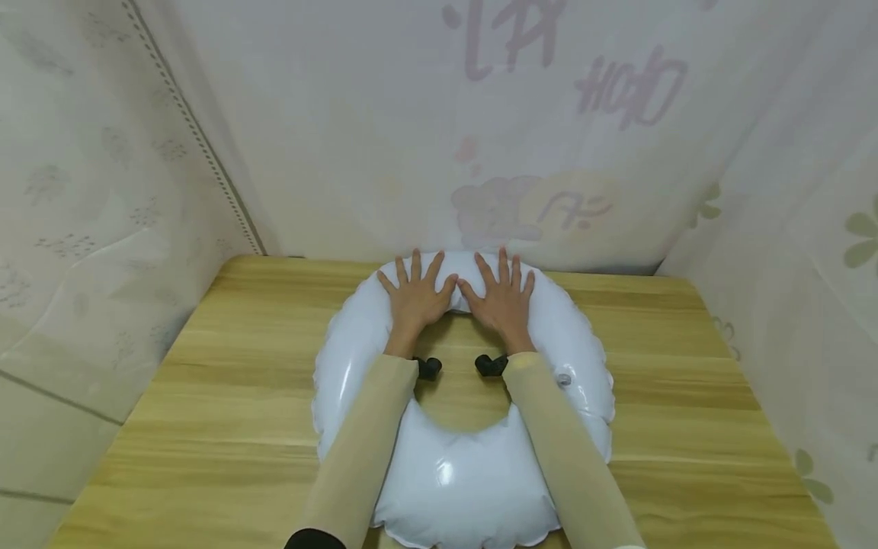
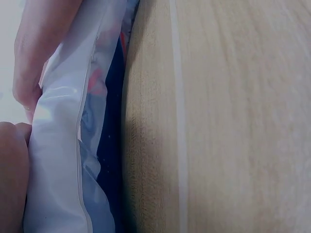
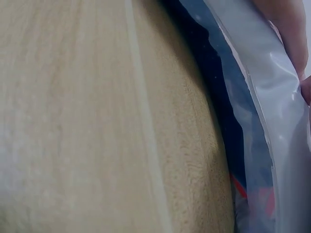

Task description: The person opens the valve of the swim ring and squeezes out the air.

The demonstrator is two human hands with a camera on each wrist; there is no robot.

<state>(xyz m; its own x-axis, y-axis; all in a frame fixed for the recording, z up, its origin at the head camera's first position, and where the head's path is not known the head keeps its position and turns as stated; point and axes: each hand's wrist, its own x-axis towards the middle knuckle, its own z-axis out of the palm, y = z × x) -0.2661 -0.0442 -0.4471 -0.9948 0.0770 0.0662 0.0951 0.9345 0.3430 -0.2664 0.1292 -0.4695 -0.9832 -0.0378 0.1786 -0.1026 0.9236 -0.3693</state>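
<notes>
A white inflated swim ring (image 1: 466, 488) lies on the wooden table, its shiny surface puckered along the outer edge. On its far part rests my left hand (image 1: 416, 301), fingers spread and pointing away. My right hand (image 1: 505, 301) lies beside it in the same way, the two thumbs close together. A small clear valve (image 1: 564, 379) shows on the ring's right side, next to the right sleeve. In the left wrist view, the ring's seamed inner wall (image 2: 56, 145) has dark blue and red below it. The right wrist view shows the same wall (image 3: 277, 87) beside the right fingers.
The table (image 1: 226, 396) has a light wood grain and shows through the ring's hole. Pale printed cloth (image 1: 357, 137) hangs behind the table's far edge and along both sides. Black wrist camera mounts (image 1: 491, 366) stick out over the hole.
</notes>
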